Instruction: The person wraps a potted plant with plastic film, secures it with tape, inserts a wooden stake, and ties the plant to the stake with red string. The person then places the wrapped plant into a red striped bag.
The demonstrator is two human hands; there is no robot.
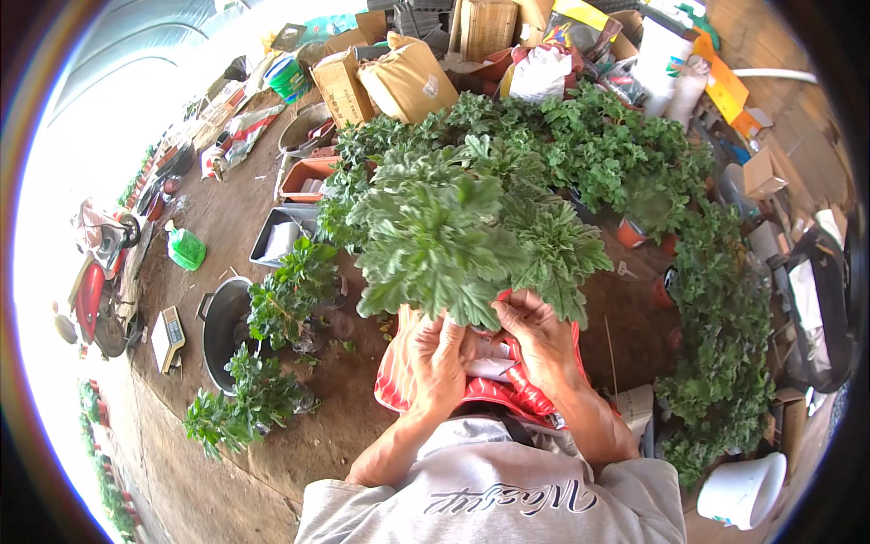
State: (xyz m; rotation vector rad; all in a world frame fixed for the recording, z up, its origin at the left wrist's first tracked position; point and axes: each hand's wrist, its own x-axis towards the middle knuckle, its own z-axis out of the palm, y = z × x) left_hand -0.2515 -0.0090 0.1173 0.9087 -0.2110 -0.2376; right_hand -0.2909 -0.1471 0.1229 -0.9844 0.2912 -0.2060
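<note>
A large leafy green plant [435, 238] with lobed leaves stands right before me and hides what lies beneath it. At the plant's lower edge, my left hand [442, 353] is bent with its fingertips under the leaves; whether it grips anything is hidden. Close beside it, my right hand [533, 333] has thumb and fingers drawn together at the leaf edge, next to a small red piece [504, 295]; what lies between the fingertips cannot be made out. Red-and-white striped cloth [397, 370] covers my lap below both hands, with white and red material between them.
Leafy potted plants [714, 326] curve round the back and right. To the left are a black basin [228, 333], a scale [168, 340], a green plastic bottle [185, 248], a grey tray [282, 234] and more plants [258, 401]. A white bucket [741, 489] lies at lower right.
</note>
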